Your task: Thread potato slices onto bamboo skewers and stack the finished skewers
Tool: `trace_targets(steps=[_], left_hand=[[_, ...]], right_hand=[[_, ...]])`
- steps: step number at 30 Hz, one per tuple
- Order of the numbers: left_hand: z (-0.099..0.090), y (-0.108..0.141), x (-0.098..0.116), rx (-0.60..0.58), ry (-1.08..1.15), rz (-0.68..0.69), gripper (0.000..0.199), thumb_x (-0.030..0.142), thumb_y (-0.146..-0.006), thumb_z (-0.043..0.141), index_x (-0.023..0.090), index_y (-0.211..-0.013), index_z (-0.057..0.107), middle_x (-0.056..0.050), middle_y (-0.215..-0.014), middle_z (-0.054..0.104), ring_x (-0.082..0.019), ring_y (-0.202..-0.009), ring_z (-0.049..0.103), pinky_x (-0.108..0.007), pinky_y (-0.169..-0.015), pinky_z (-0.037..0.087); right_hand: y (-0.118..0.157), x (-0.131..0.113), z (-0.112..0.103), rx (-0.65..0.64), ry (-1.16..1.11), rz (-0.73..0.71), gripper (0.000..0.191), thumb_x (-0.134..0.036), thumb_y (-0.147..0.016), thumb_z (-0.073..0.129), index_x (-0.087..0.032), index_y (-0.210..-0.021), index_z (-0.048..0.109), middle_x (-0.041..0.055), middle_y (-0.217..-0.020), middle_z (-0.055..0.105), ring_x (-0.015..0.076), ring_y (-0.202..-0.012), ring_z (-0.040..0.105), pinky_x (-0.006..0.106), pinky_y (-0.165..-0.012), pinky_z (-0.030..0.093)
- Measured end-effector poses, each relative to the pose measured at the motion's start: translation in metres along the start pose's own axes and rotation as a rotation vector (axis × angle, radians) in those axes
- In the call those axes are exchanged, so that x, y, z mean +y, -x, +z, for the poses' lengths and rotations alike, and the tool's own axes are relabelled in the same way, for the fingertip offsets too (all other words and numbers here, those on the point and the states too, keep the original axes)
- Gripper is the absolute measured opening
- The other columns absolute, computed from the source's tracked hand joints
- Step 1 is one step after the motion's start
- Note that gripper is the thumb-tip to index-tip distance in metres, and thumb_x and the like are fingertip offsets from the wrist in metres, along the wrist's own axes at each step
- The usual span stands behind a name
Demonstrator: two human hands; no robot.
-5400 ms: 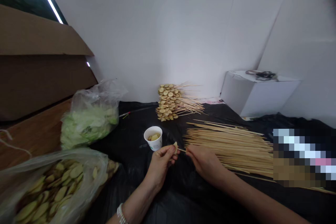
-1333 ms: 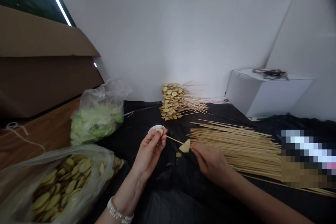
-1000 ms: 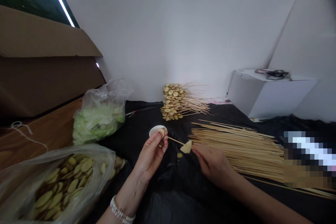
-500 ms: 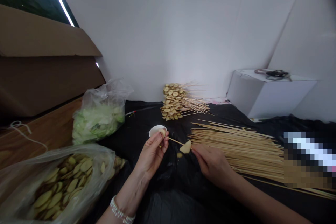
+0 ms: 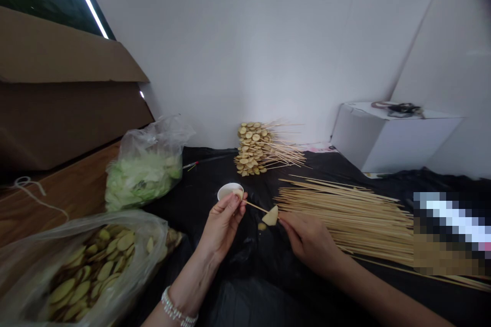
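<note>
My left hand (image 5: 224, 222) is closed round a pale potato slice (image 5: 238, 193) at one end of a thin wooden skewer (image 5: 255, 206), just in front of a white bowl (image 5: 230, 189). Another slice (image 5: 271, 215) sits on the skewer close to my right hand (image 5: 307, 237), whose thumb and fingers pinch the skewer behind it. A small slice (image 5: 262, 226) lies on the black plastic sheet (image 5: 245, 296) below the skewer. Loose skewers (image 5: 345, 214) are spread out beyond my right hand.
Skewered slices (image 5: 253, 148) are stacked by the wall. At left stand an open bag of slices (image 5: 153, 230) and a bag of pale green vegetable pieces (image 5: 146, 173). A white box (image 5: 395, 133) is back right, a cardboard box (image 5: 69, 112) back left.
Both hands hold nearly the same pose. The slice near my right hand and the fingers there have shifted very slightly left.
</note>
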State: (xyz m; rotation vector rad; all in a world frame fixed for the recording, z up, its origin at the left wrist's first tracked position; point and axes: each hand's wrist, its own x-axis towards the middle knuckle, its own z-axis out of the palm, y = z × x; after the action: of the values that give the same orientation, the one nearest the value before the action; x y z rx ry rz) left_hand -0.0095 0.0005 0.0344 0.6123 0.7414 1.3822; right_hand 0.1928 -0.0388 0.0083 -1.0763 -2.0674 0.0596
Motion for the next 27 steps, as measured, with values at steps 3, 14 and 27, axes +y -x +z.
trace_targets(steps=[3, 14, 27], left_hand=[[-0.0007, 0.0003, -0.0017, 0.008, -0.029, 0.04, 0.024, 0.019, -0.059, 0.085, 0.012, -0.08, 0.076, -0.009, -0.086, 0.074, -0.009, -0.068, 0.064, -0.018, -0.067, 0.054], [0.0002, 0.003, -0.0047, 0.014, -0.193, 0.131, 0.028, 0.025, -0.057, 0.085, 0.013, -0.08, 0.077, -0.008, -0.081, 0.073, -0.009, -0.068, 0.061, -0.02, -0.069, 0.049], [0.0032, 0.0058, -0.0083, 0.042, -0.139, 0.064, 0.027, 0.029, -0.058, 0.085, 0.013, -0.078, 0.076, -0.005, -0.078, 0.07, -0.007, -0.066, 0.056, -0.016, -0.062, 0.047]], right_hand=[[-0.0009, -0.0035, -0.0007, -0.046, -0.039, 0.04, 0.025, -0.017, -0.094, 0.038, -0.018, -0.087, 0.062, 0.0047, -0.075, 0.066, 0.0168, -0.074, 0.064, 0.026, -0.07, 0.047], [0.0027, -0.0071, 0.0039, -0.114, -0.105, 0.09, 0.027, -0.018, -0.094, 0.037, -0.019, -0.08, 0.059, 0.0044, -0.076, 0.066, 0.016, -0.072, 0.062, 0.026, -0.068, 0.044], [-0.0011, -0.0054, 0.0013, -0.081, -0.1, 0.079, 0.024, -0.018, -0.094, 0.038, -0.018, -0.083, 0.06, 0.0054, -0.078, 0.067, 0.0167, -0.075, 0.062, 0.027, -0.071, 0.047]])
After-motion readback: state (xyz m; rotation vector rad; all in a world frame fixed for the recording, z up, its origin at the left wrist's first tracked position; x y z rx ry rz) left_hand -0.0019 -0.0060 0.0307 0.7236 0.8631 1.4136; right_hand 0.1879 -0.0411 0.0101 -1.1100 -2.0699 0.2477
